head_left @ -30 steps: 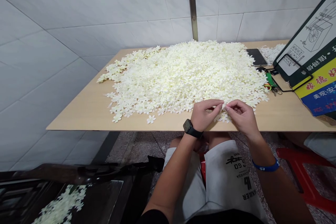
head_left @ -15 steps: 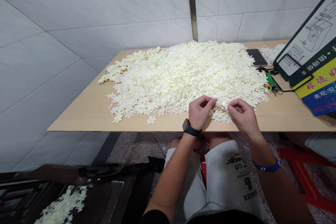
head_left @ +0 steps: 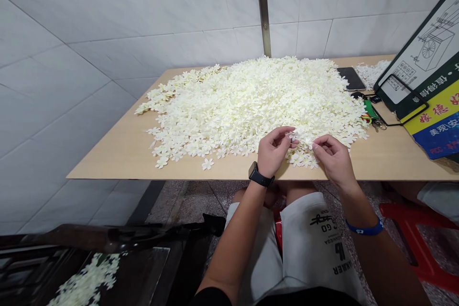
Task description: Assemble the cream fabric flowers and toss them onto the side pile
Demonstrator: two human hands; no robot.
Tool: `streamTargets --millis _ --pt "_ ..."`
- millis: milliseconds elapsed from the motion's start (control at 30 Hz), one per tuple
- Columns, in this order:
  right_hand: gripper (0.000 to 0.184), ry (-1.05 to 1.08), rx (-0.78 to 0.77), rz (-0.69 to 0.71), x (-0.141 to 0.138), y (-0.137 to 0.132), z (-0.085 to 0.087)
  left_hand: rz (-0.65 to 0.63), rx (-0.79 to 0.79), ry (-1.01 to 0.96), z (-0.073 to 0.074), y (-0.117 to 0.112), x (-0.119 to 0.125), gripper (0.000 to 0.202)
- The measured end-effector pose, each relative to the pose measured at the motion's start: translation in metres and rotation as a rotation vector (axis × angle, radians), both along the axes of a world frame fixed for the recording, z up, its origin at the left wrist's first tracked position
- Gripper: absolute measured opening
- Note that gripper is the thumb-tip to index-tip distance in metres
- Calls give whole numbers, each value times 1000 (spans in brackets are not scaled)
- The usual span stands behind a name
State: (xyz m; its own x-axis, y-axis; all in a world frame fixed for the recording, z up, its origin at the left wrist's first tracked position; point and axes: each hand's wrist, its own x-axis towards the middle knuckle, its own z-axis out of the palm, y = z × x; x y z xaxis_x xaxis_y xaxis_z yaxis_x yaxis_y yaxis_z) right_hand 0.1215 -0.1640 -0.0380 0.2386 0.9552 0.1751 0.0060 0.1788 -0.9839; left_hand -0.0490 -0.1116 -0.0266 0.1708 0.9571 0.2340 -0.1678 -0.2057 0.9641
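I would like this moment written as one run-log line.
left hand: at white flower | right hand: pinch-shaped, grip unclear | nearby: flower pile on table, phone

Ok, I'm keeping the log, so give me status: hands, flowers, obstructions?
Left hand holding a small white flower. Right hand pinched; any hold too small to tell. Flower heap spread just beyond. Nothing blocking; phone and keys off right.

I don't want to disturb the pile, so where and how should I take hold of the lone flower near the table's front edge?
I'd pinch the lone flower by a near petal, coming in low from the front edge of the table. It seems to lie flat, petals spread, while the pile of flowers sits just behind it.
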Motion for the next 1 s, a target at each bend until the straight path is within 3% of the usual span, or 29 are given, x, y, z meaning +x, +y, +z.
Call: streamTargets --millis 400,667,833,1000 --pt "14 -6 -4 -8 2 1 -3 -127 -77 -62 7 -3 -3 26" --pt "13 -3 -2 -5 1 0 -3 21 -19 32 4 -1 -3 14" --pt "16 45 -16 -8 1 0 -4 195 12 86 -2 0 0 26" --pt "17 22 7 6 1 1 -4 329 348 416 -7 3 2 33"
